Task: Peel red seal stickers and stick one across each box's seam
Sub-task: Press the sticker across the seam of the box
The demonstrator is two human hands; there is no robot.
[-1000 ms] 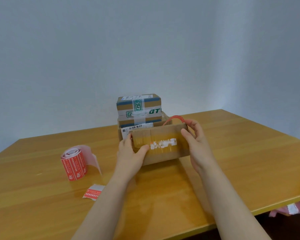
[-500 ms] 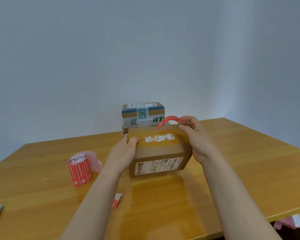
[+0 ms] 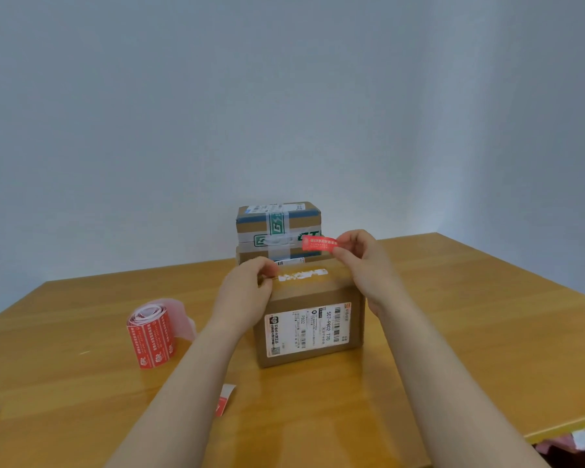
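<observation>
**Box turned seam-up, sticker lifted clear**

Change: a second ago the front box (image 3: 309, 319) was tipped with its taped face towards you. It now sits flat on the table (image 3: 470, 315). The taped seam (image 3: 303, 275), with torn white residue along it, faces up, and the shipping label (image 3: 306, 327) faces you.

Left hand (image 3: 247, 288): your fingers are curled over the box's top left edge and grip it. The seam runs away to the right of your fingertips.

Right hand (image 3: 362, 261): it has come off the box's right side and risen. Thumb and fingers pinch one end of the red seal sticker (image 3: 319, 243). The strip was curled behind the box before. It now sticks out nearly flat to the left of your fingers, above the box's far edge and not touching it.

Meaning for the task: the seam is exposed and steadied and the sticker is peeled and free, so the next step is likely placement. No red seal shows on this box yet.

Judgement: the strip lies roughly parallel to the seam. You will probably need to turn it crosswise before you lower it.

Risk: the free end may droop and tack down early on the tape.

Elsewhere: two stacked boxes (image 3: 277, 228) stand beyond your hands. The sticker roll (image 3: 152, 332) is well left of your left hand. A backing scrap (image 3: 225, 398) lies beside your left forearm.
</observation>
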